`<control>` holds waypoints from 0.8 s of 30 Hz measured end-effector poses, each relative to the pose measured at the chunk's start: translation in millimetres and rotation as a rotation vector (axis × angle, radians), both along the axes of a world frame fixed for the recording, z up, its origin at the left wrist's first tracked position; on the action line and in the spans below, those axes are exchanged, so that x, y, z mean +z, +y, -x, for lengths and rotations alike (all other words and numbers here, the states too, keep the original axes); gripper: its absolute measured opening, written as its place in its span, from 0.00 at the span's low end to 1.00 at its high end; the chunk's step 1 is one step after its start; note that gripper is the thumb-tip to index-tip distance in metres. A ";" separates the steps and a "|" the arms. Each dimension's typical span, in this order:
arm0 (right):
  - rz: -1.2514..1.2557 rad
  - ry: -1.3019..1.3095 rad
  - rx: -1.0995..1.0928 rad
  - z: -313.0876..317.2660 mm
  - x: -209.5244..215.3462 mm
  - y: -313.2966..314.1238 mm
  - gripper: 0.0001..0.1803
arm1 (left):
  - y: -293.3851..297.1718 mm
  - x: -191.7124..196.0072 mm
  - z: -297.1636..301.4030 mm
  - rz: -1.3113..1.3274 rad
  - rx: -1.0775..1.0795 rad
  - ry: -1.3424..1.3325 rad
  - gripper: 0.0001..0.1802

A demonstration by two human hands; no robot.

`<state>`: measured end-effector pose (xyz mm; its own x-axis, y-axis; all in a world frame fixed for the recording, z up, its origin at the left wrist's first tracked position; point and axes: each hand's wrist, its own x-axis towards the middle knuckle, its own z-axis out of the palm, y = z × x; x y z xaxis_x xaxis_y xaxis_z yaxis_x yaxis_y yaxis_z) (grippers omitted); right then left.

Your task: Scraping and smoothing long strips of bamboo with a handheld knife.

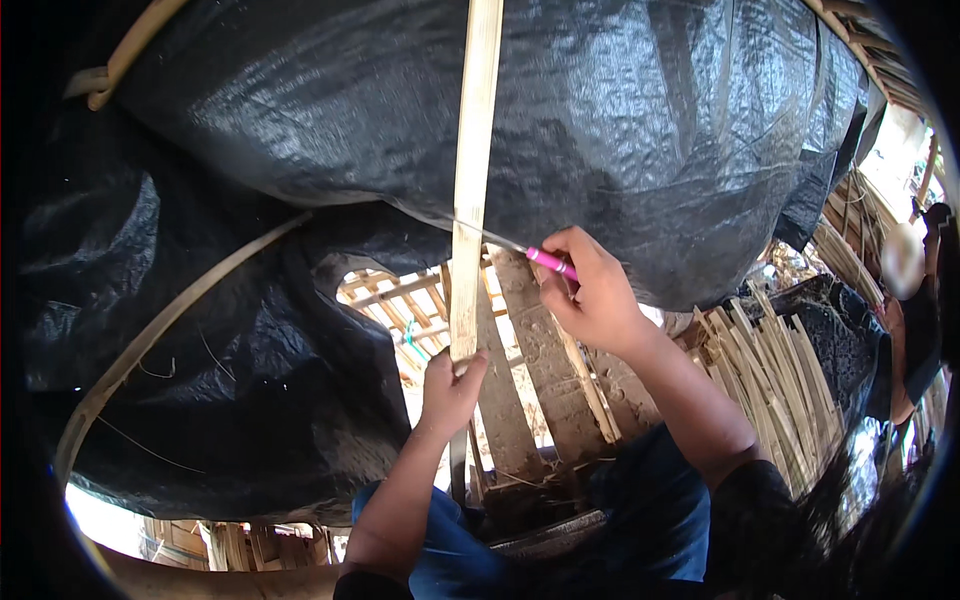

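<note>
A long, pale, flat bamboo strip [476,130] runs from the top edge of the view down to my left hand [452,392]. That hand is closed around the strip's lower part, with the thumb lying across it. In my right hand [592,290] is a slim tool with a pink handle [550,262] and a thin metal blade or shaft [500,238]. The metal part reaches left across the strip, well above my left hand. Whether it cuts into the strip or only touches it, I cannot tell.
Black plastic sheeting [640,130] hangs ahead and to the left, with a curved pole [180,300] over it. Between my knees and the sheet lies a slatted wooden floor [545,350] with gaps. Several split bamboo strips [775,390] are piled right. Another person's arm [900,365] shows far right.
</note>
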<state>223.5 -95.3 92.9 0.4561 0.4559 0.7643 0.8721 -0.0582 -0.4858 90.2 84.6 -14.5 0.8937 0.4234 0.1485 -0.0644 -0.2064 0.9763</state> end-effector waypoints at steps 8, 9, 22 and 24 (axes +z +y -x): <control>0.243 -0.200 -0.008 19.5 -26.5 14.8 0.10 | -4.7 14.0 2.9 -0.090 -0.004 0.030 0.12; 0.246 -0.223 -0.010 14.8 -19.9 18.0 0.10 | -2.6 11.3 4.3 -0.137 0.017 0.019 0.13; 0.327 -0.263 -0.283 -27.1 135.9 30.5 0.17 | -2.3 -6.0 4.4 -0.158 0.103 -0.138 0.17; 0.458 -0.280 -0.251 -19.0 101.6 43.6 0.18 | 9.1 -15.3 3.0 -0.178 0.124 -0.116 0.17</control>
<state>242.5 -51.7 194.5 0.4019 0.6721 0.6219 0.8961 -0.4285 -0.1161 87.2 93.8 -29.8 0.8091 0.4864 0.3297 -0.1379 -0.3883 0.9112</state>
